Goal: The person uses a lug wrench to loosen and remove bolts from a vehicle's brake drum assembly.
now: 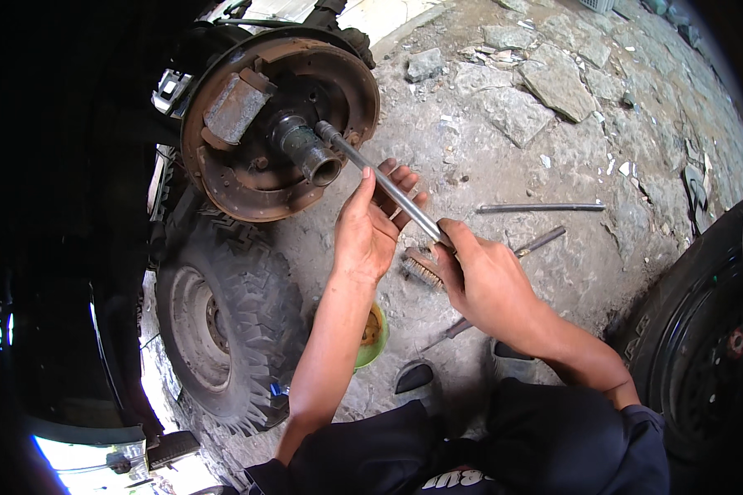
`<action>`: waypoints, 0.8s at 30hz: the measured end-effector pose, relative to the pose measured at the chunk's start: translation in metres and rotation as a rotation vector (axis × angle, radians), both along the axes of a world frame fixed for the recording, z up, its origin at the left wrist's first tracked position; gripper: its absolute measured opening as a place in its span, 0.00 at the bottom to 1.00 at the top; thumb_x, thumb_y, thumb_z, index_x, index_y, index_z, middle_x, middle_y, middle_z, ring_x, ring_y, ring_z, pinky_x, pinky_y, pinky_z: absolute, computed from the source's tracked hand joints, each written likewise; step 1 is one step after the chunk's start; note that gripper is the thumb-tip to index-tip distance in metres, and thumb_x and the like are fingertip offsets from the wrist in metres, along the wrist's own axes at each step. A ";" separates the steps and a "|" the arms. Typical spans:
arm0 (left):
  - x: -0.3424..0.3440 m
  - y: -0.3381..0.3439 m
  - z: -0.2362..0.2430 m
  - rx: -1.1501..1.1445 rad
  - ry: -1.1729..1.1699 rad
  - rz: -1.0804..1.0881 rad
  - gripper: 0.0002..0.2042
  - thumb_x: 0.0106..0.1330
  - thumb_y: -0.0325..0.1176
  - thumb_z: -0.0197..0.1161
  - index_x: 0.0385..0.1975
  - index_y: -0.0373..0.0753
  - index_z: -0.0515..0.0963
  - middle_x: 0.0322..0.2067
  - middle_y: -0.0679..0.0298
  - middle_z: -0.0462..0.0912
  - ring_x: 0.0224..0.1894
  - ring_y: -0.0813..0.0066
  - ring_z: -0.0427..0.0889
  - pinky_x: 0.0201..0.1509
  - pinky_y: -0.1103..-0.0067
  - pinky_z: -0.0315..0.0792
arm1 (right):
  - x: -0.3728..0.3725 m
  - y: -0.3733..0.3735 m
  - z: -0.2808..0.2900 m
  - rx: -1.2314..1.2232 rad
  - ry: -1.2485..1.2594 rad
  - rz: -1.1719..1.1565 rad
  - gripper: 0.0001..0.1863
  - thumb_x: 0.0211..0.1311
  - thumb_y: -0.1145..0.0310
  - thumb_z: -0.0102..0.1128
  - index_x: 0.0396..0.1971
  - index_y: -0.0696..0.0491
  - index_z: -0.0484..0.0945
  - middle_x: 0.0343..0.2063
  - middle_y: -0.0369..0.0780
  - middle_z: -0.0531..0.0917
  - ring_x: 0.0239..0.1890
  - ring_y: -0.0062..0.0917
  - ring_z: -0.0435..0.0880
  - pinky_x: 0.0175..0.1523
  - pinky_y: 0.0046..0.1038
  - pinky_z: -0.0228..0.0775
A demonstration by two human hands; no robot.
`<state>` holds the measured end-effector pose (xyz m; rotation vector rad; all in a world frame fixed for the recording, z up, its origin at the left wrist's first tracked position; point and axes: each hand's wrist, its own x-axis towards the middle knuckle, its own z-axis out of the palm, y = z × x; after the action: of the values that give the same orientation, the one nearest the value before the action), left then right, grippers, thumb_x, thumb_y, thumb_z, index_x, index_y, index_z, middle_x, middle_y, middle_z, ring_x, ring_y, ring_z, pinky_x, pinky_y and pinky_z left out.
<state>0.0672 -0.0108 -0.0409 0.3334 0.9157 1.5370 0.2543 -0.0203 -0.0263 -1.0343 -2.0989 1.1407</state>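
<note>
A long silver socket extension bar point(396, 194) slants up to the rusty brake backing plate point(231, 194), its socket end beside the hollow axle tube point(309, 153). Round the bar's near end my right hand point(491, 285) is closed. Beneath the middle of the bar, my left hand point(370, 227) is open, palm up; the bar crosses its spread fingers and the thumb touches or nearly touches it. Whether the socket sits on a bolt is hard to see. On the plate's left is a grey brake wheel cylinder or shoe-like block point(238, 107).
On the ground lie a metal rod point(541, 207), a wire brush point(423, 268) and a dark-handled tool point(541, 241) partly behind my right hand. A green bowl point(373, 338) stands by my left forearm. Treaded tyres stand at left point(223, 330) and right point(693, 346). Stone slabs point(557, 82) lie behind.
</note>
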 end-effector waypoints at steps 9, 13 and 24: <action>0.000 0.003 -0.003 -0.017 0.012 0.074 0.18 0.71 0.41 0.55 0.51 0.34 0.68 0.44 0.58 0.77 0.50 0.66 0.78 0.60 0.64 0.73 | 0.006 0.014 -0.011 -1.510 0.831 0.212 0.19 0.71 0.57 0.50 0.48 0.59 0.71 0.19 0.34 0.72 0.14 0.18 0.66 0.17 0.24 0.59; 0.004 0.004 0.000 -0.042 -0.019 0.011 0.17 0.71 0.38 0.55 0.52 0.34 0.69 0.45 0.59 0.77 0.51 0.67 0.77 0.61 0.65 0.72 | -0.005 0.007 -0.025 -0.436 0.195 0.063 0.18 0.68 0.62 0.55 0.48 0.61 0.70 0.15 0.37 0.73 0.11 0.25 0.69 0.18 0.30 0.63; -0.002 0.000 -0.007 -0.023 0.005 0.060 0.14 0.71 0.37 0.54 0.49 0.34 0.71 0.45 0.57 0.78 0.51 0.64 0.78 0.61 0.63 0.73 | 0.002 0.015 -0.007 -1.415 0.716 0.109 0.18 0.70 0.58 0.49 0.48 0.58 0.72 0.16 0.34 0.72 0.08 0.20 0.64 0.15 0.26 0.59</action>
<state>0.0655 -0.0112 -0.0480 0.2960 0.9538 1.5803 0.2562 -0.0054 -0.0333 -0.7479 -0.5940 2.6274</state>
